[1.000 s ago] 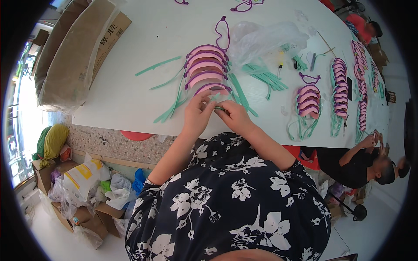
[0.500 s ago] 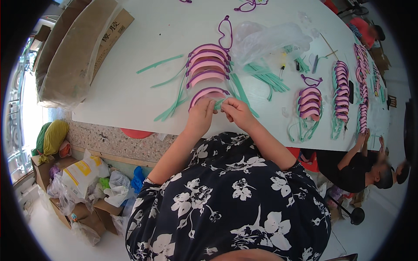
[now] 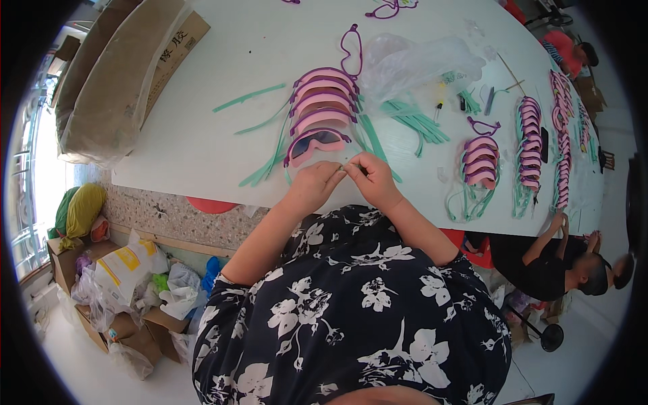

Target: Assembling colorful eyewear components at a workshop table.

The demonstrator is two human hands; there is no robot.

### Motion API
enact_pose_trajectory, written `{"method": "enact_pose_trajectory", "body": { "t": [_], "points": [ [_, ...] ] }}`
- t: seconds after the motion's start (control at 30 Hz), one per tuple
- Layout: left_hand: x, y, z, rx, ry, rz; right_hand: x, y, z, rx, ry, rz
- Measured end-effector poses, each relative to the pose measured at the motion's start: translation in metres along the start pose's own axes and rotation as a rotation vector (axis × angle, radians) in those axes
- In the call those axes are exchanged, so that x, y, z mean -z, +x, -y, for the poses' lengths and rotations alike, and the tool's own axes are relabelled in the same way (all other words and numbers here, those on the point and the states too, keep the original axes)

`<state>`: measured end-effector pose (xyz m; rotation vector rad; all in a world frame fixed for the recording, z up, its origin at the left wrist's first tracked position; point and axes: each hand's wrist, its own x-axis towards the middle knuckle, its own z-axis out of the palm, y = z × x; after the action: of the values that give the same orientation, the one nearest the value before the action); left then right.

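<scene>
My left hand and my right hand meet fingertip to fingertip near the table's front edge. Both are closed in a pinch; the small thing between them is mostly hidden by the fingers and I cannot make it out. Just beyond them lies a pair of swim goggles, pink with a purple frame, its dark lens showing. Behind it, several more pink and purple goggles stand nested in a row. Green straps trail from the row on the left, and another green strap runs down its right side.
Loose green straps lie beside a clear plastic bag. Purple frames lie farther back. More goggle rows stand to the right, near a co-worker. A large cardboard box occupies the table's far left.
The nearest goggles have tipped and turned, so their dark lens now shows. The green strap seen between my fingers is no longer visible there. My hands have come closer together.
</scene>
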<state>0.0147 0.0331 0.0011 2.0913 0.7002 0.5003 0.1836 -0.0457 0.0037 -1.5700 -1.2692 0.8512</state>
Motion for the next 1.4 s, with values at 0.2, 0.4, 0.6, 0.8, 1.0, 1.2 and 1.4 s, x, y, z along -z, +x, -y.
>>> {"method": "enact_pose_trajectory", "body": {
  "t": [0.2, 0.4, 0.6, 0.8, 1.0, 1.2, 1.4],
  "points": [
    [-0.006, -0.005, -0.002, -0.021, -0.024, 0.002, -0.004, -0.003, 0.004, 0.074, -0.103, -0.067],
    [-0.011, -0.010, -0.005, 0.032, -0.030, -0.140, -0.001, -0.004, -0.002, -0.362, 0.254, 0.083],
    [-0.006, -0.013, -0.023, 0.012, -0.155, -0.248, 0.012, -0.008, -0.010, -0.526, 0.576, 0.106],
    [-0.008, -0.037, 0.004, -0.181, -0.139, -0.061, 0.018, -0.024, -0.034, -0.064, -0.161, 0.241],
    [0.013, -0.035, 0.029, 0.103, 0.263, -0.595, 0.017, -0.034, -0.034, 0.098, -0.466, 0.384],
    [0.010, -0.013, 0.048, 0.548, -0.015, -0.234, 0.020, -0.014, -0.026, 0.088, -0.476, 0.020],
    [-0.012, -0.007, 0.064, 0.547, -0.380, -0.165, 0.007, 0.017, -0.036, -0.003, -0.702, -0.169]
  ]
}}
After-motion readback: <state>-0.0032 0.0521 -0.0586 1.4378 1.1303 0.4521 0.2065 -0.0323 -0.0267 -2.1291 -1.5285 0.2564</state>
